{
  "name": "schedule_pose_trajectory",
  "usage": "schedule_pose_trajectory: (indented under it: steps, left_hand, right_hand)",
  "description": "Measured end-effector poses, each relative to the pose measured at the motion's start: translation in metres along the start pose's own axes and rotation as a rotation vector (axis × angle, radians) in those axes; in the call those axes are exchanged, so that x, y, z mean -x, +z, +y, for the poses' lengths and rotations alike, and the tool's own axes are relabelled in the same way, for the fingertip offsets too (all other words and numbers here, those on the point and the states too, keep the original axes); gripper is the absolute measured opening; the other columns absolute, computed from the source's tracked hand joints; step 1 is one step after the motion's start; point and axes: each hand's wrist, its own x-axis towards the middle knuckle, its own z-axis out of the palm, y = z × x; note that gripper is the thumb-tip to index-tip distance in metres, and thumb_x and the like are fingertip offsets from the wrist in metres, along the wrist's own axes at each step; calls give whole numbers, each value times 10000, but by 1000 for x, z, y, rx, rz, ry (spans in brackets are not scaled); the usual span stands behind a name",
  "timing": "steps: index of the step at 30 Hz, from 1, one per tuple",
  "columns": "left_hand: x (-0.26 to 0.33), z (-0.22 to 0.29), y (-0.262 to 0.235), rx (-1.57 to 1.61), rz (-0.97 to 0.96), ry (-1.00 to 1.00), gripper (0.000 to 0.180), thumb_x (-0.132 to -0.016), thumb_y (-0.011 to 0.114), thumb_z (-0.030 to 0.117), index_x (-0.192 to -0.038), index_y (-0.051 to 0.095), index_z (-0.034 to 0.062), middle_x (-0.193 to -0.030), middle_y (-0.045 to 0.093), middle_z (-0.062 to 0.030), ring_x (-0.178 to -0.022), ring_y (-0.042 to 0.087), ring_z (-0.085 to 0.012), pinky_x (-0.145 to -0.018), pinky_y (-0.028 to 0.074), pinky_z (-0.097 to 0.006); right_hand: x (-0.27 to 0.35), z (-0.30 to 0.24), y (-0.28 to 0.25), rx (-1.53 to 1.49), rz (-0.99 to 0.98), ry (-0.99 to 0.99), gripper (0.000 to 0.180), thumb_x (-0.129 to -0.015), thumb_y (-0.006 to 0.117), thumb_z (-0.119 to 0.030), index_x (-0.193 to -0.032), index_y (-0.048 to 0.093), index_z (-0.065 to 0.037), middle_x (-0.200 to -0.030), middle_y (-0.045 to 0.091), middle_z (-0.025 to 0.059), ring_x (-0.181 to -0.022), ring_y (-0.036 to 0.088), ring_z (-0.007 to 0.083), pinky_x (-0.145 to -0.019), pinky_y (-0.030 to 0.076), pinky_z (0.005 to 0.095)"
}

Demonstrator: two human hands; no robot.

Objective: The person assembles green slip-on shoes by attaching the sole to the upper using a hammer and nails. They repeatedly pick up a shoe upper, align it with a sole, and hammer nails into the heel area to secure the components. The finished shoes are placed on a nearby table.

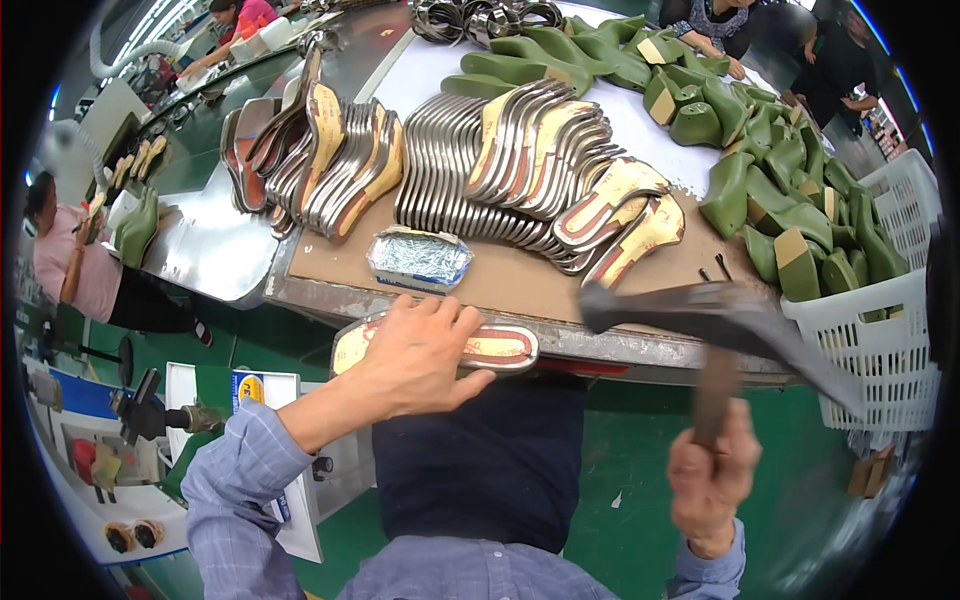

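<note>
Near the table's front edge, my left hand (420, 350) wraps over a yellow and red-brown shoe insole (510, 346) and holds it down, covering its middle. Its two ends stick out on either side of the hand. My right hand (715, 480) grips the handle of a hammer (700, 312), raised to the right of the insole and slightly blurred. The dark head has a blunt face at the left and a long tapering end at the right. Just beyond my left hand sits a small box of thin silvery nails (420, 258).
Rows of insoles (450, 165) stand stacked across the table (330, 265). Green shoe lasts (790, 210) pile up at the right, some over a white plastic basket (870, 340). A white stand (320, 480) is at my left. Other people are around the tables.
</note>
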Motion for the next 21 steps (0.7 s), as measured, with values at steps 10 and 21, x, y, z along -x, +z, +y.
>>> schedule_pose_trajectory:
  steps: [10, 21]
  left_hand:
    - [-3, -5, 12, -123, -63, 47, 643, -633, 866, 460, -996, 559, 27, -952, 601, -119, -923, 622, -291, -787, 463, -428]
    - [-6, -5, 14, -118, -63, 64, 639, -610, 872, 447, -967, 566, 16, -928, 615, -114, -906, 636, -286, -780, 481, -418]
  right_hand:
    - [-31, -2, 27, 245, -144, 67, 471, -890, 676, 19, -1345, 553, 26, -1298, 629, 255, -1200, 634, 366, -987, 526, 379]
    - [-9, 8, 62, 196, -59, 36, 490, -897, 691, -4, -1367, 554, -14, -1111, 696, 263, -904, 719, 372, -761, 570, 385]
